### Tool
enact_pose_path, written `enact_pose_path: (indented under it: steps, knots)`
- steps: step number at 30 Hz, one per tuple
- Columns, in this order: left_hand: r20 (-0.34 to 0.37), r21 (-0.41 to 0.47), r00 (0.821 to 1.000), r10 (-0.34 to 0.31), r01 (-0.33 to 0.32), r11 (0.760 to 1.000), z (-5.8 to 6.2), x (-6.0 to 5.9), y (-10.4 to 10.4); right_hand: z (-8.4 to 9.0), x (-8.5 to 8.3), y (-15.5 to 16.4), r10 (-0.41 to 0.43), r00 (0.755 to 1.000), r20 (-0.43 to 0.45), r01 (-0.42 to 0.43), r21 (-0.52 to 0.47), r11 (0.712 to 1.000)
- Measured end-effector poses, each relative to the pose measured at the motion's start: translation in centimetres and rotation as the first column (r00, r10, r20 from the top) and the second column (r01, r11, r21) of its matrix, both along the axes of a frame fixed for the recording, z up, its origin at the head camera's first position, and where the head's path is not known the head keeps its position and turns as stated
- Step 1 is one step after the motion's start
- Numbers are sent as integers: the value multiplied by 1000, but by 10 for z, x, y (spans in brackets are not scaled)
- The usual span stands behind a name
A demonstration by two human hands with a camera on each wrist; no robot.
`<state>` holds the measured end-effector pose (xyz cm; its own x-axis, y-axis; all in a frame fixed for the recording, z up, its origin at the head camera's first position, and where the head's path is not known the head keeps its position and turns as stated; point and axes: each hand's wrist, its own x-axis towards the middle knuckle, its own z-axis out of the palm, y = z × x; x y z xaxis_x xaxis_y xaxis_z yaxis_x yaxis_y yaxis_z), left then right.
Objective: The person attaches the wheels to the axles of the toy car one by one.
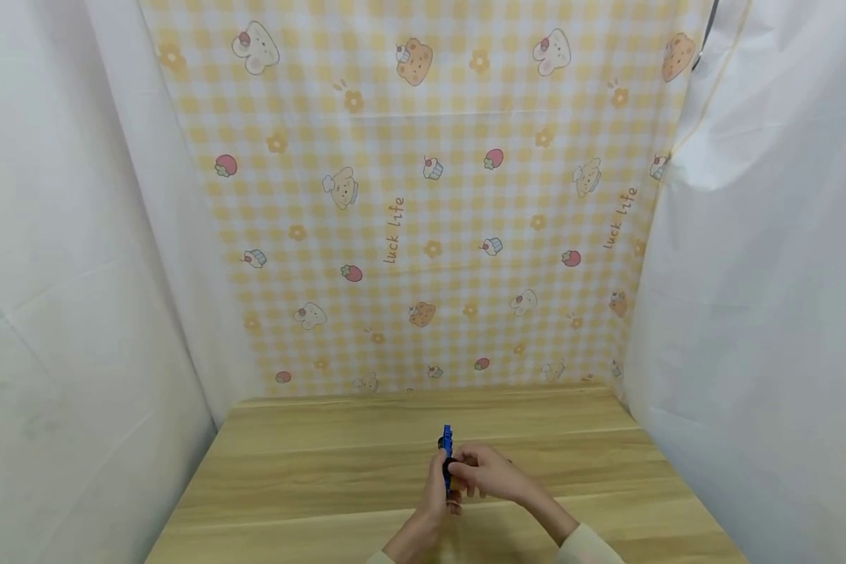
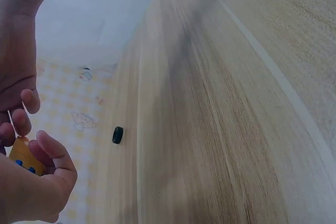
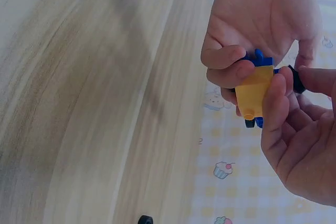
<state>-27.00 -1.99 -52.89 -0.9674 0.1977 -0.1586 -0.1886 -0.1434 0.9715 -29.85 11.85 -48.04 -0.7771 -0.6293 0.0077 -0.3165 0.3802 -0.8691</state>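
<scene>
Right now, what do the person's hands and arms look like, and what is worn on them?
Both hands are bare: the left hand and right hand show no gloves, rings or watch in any view. Pale cream sleeve cuffs show at the lower edge of the head view. No cables or markings are visible.

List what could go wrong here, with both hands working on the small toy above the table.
1. The blue and yellow toy is held off the wooden table only by fingertips of the left hand and right hand; a slip could drop it.
2. A loose black wheel lies on the table near the checked backdrop; a stray nudge might roll it off.
3. Fingers hide much of the toy in the head view, so misaligning a part seems possible.
</scene>
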Motion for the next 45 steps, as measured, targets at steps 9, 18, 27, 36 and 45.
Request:
enact_pose_path:
  steps: [9,18,27,36,45]
  knots:
    - [-61,-56,998,35,-38,998,-1,0,-2,-5,1,-4,5,999,-47,-3,42,999]
    - [-136,-130,990,26,-44,990,-6,2,-2,-1,1,-5,65,992,-105,-59,55,997]
    - [-111,-124,993,50,-64,990,-8,5,-1,-1,3,-5,15,996,-92,-6,105,994]
    - [-98,21,991,88,-86,996,-3,4,-4,-2,6,-7,-157,962,-223,204,204,958]
    - [-138,15,990,22,-20,1000,1,0,-6,-10,11,-11,-67,836,-544,166,135,977]
